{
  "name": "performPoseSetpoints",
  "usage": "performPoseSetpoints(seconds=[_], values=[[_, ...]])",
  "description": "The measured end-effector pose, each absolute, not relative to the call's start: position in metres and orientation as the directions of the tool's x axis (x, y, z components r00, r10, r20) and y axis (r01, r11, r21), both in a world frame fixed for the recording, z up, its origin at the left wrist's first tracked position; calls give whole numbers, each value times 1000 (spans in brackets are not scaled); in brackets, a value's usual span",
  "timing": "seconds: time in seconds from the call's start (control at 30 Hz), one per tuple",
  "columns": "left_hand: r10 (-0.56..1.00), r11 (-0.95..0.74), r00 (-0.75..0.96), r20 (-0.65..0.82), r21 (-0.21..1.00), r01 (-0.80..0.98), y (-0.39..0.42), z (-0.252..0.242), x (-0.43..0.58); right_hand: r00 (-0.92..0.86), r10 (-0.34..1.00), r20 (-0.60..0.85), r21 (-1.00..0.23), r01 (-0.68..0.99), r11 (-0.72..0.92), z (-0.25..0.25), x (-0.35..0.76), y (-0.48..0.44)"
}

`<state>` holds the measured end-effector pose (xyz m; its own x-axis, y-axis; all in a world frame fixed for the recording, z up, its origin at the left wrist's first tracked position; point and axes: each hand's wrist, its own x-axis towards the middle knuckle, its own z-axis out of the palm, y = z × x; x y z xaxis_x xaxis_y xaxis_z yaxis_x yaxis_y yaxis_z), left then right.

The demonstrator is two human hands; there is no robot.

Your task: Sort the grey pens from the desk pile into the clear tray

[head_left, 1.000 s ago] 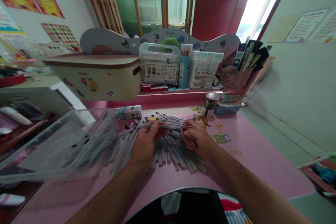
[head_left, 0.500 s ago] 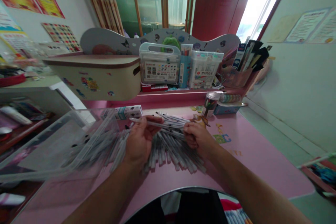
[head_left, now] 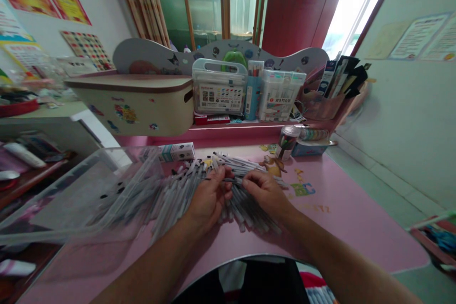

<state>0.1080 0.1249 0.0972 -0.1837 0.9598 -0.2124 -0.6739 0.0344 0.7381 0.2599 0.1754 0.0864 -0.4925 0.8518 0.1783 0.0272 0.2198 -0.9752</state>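
Observation:
A large heap of grey-white pens [head_left: 178, 192] lies spread on the pink desk [head_left: 342, 228]. My left hand [head_left: 208, 199] rests on the heap's middle, its fingers curled round a pen [head_left: 228, 181]. My right hand [head_left: 265, 190] is just to the right, fingers pinched on the same pen's other end. The two hands nearly touch above the pile. More pens [head_left: 237, 164] fan out behind the hands.
A clear plastic bin [head_left: 74, 199] lies tilted at the left with pens spilling from it. A small box [head_left: 176, 152], a round tin [head_left: 287, 141] and marker cases [head_left: 219, 88] on a raised shelf stand behind. A cream wooden box [head_left: 135, 104] sits back left.
My left hand has come down from holding a pen raised above the pile and moved right. Both hands have closed in on one pen over the heap's middle.

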Motion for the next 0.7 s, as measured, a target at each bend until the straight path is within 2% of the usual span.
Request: performPoseSetpoints(seconds=[0.1, 0.2, 0.3, 0.43, 0.57, 0.7], values=[[943, 49, -188, -274, 675, -736, 129, 96, 102, -568, 802, 184, -974, 3, 226, 86, 263, 174], [931, 109, -123, -344, 583, -805, 131, 98, 97, -519, 827, 215, -973, -39, 229, 88, 266, 176], [919, 207, -22, -394, 528, -824, 130, 98, 101, -413, 857, 307, -929, 67, 365, 91, 265, 177], [900, 337, 137, -413, 462, -821, 125, 93, 113, -352, 811, 467, -820, 171, 546, 91, 261, 170], [897, 348, 177, -405, 400, -848, 124, 85, 121, -434, 758, 486, -784, 167, 598, 88, 259, 162], [892, 334, 155, -425, 389, -859, 124, 83, 126, -587, 618, 522, -672, 163, 722, 85, 257, 161]])
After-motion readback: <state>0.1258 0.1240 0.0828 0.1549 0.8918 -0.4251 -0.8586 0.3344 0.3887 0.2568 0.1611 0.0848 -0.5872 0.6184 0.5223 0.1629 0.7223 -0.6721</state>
